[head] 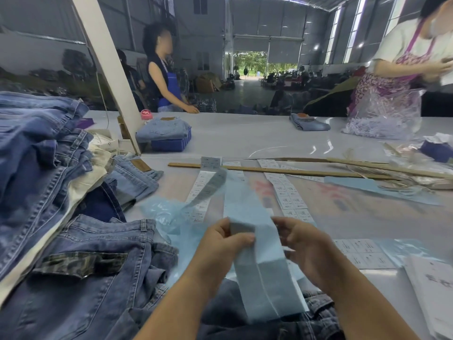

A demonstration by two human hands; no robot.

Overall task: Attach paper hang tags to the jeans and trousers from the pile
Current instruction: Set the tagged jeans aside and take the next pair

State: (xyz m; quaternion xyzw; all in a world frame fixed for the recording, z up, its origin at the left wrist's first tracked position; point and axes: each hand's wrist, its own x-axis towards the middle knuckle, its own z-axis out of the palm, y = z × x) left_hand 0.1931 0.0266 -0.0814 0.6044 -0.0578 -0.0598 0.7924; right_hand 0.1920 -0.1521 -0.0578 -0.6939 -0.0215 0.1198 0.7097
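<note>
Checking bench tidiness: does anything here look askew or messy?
Yes. Crumpled pale blue backing paper lies loose beside the heaped blue jeans pile, and white label strips sprawl at angles under the long wooden stick.

Jeans pile [44,168] lies left on the table [245,133], label strips [286,190] centre, wooden stick [282,171] behind them.

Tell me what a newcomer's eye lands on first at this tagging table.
First, the two hands at centre bottom, left hand and right hand, holding a long pale blue strip between them. Next, the heap of blue jeans piled along the left side. Then the sheets of white printed labels lying on the table beyond the hands.
</note>
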